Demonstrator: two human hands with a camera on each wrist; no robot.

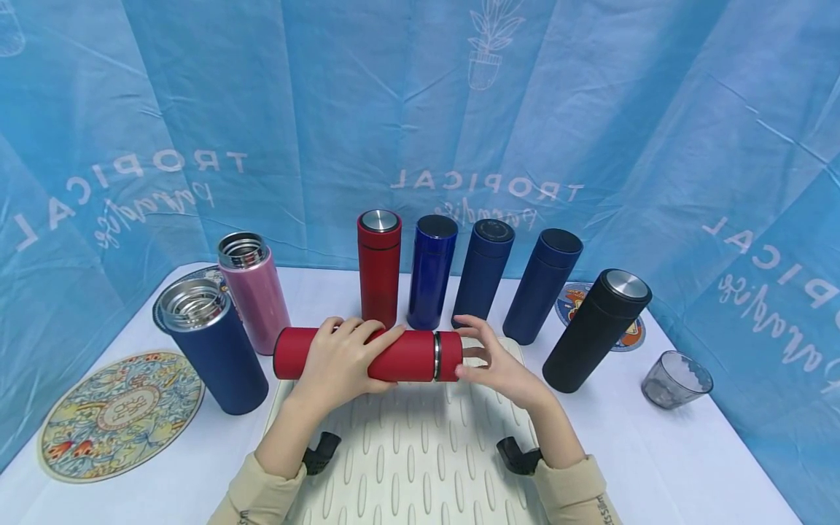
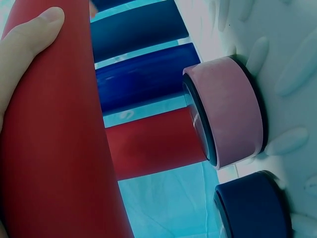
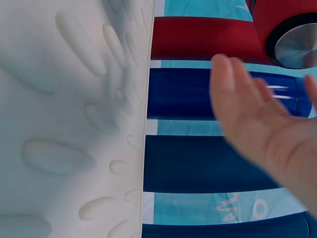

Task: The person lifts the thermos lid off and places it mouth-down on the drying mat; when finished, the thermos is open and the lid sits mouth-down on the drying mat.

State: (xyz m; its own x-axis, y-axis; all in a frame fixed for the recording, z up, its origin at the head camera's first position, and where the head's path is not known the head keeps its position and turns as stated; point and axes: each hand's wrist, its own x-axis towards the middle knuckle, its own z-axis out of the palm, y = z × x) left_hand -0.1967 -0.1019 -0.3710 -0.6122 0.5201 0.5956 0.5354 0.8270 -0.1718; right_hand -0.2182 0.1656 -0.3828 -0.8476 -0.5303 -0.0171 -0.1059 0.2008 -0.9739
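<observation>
My left hand [image 1: 343, 363] grips a red thermos [image 1: 413, 357], which lies sideways above the white textured mat [image 1: 407, 452]. In the left wrist view the thumb [image 2: 34, 37] is laid along its body. The thermos's lid [image 1: 450, 356] is on, pointing right, and its silver top [image 3: 299, 47] shows in the right wrist view. My right hand [image 1: 502, 372] is at that lid end with spread, slightly bent fingers; the right wrist view shows a gap between them and the lid. A pink lid [image 2: 230, 111] and a navy lid [image 2: 255, 206] stand on the mat.
To the left stand an uncapped pink thermos [image 1: 259, 299] and an uncapped navy one [image 1: 219, 357], near a patterned round placemat [image 1: 125, 415]. Behind, a second red thermos [image 1: 379, 277] and several blue ones stand in a row. A black thermos [image 1: 590, 335] and a glass [image 1: 676, 379] are right.
</observation>
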